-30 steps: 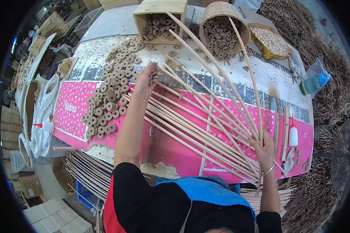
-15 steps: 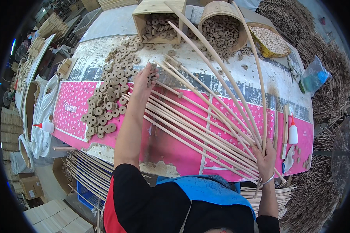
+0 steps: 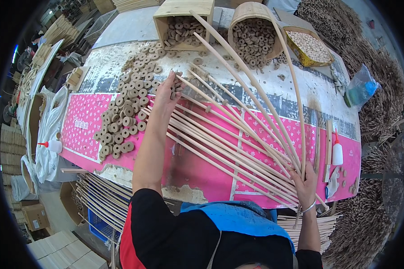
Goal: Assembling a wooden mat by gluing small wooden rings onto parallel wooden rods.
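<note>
My left hand (image 3: 166,92) is closed around several small wooden rings (image 3: 177,87), close to the far tips of some rods. Long pale wooden rods (image 3: 238,145) fan out across the pink sheet, and my right hand (image 3: 304,186) grips a bundle of them near their close ends. A few of these rods (image 3: 260,92) rise steeply towards the boxes at the back. Single rings sit partway along some rods, one of them a ring (image 3: 225,102) on a rod in the middle. Beside my left forearm lies a heap of loose wooden rings (image 3: 125,112).
At the back stand a wooden box (image 3: 184,8) and a round tub (image 3: 251,11), both holding rings, and a yellow tray (image 3: 307,58) of small pale pieces. White red-tipped bottles lie left (image 3: 55,146) and right (image 3: 337,154). A plastic bag (image 3: 362,87) hangs at the right edge.
A ring now shows partway along a middle rod where none was visible before. The rods in my right hand have shifted slightly; my left hand has barely moved.
</note>
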The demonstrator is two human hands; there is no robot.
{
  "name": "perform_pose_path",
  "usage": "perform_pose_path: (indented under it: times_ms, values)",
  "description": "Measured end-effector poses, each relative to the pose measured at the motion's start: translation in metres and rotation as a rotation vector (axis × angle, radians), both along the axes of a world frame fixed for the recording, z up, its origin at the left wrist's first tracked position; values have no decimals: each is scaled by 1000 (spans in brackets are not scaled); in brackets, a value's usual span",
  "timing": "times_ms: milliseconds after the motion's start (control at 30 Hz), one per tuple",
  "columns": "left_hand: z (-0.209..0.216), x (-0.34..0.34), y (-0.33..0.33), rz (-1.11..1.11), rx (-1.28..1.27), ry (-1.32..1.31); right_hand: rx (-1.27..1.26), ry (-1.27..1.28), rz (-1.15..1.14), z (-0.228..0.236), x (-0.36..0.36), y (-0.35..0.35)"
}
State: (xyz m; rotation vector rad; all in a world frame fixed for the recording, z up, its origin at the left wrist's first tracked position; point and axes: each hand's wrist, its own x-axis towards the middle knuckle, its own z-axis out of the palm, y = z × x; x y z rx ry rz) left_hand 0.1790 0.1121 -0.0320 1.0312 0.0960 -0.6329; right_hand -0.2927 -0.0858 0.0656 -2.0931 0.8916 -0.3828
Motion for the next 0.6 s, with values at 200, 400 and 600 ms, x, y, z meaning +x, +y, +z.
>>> perform_pose_path:
  times_ms: [200,400,600]
  values:
    - [19,-16,-1,-127,-10,-126,50,-85,-2,0,12,-2]
    - [38,-83,-48,-263,26,-213,-184,-90,76,3,75,0]
    - [37,-64,-31,-293,416,-317,-325,-135,26,4,108,-16]
